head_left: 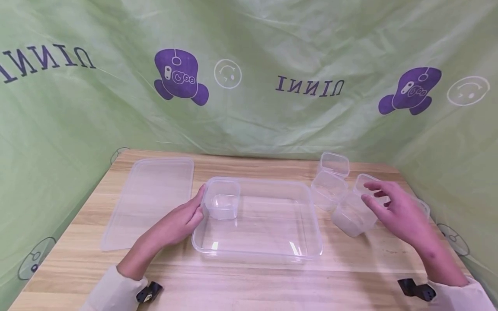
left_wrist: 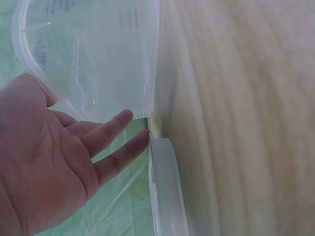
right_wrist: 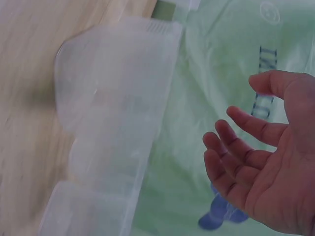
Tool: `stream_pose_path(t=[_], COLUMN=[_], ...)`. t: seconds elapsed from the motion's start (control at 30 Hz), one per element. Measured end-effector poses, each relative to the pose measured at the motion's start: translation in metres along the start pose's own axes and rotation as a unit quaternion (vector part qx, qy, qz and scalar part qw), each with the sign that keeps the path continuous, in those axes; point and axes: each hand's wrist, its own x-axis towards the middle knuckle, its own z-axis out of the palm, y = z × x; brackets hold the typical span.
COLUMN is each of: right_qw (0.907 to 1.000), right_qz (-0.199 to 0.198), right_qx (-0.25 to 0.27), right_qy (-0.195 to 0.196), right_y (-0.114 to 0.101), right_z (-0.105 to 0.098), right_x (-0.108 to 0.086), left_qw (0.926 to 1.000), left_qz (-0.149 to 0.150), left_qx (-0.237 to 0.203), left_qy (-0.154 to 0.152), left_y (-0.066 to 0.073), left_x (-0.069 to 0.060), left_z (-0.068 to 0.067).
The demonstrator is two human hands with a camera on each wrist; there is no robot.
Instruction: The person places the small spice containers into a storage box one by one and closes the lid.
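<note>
resting on the wooden table (head_left: 241, 285), the large clear box (head_left: 256, 231) has the left hand (head_left: 179, 222) against its left wall, fingers fairly straight; beyond its right side, the right hand (head_left: 402, 211), relaxed and empty, hangs over small clear tubs (head_left: 352, 216).

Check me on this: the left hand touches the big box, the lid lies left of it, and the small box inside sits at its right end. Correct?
Not quite: the small box sits at the left end of the big box, near the left hand, as the head view shows. The rest stands.
</note>
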Motion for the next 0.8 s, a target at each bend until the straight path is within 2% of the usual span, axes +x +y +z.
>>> stream_pose_path(t=[0.4, 0.6, 0.8], right_qw=[0.9961, 0.9951, 0.9933], right_qz=[0.083, 0.094, 0.109], right_qx=[-0.024, -0.028, -0.039], right_qy=[-0.016, -0.009, -0.008], right_y=[0.048, 0.067, 0.077], right_z=[-0.021, -0.028, -0.038], right_x=[-0.013, -0.016, -0.022], left_qw=[1.0, 0.9999, 0.9999], left_qz=[0.001, 0.003, 0.005], left_qx=[-0.006, -0.013, -0.016], left_qy=[-0.001, -0.003, -0.001], left_y=[0.0, 0.0, 0.0], left_x=[0.002, 0.002, 0.004], left_z=[-0.002, -0.003, -0.002])
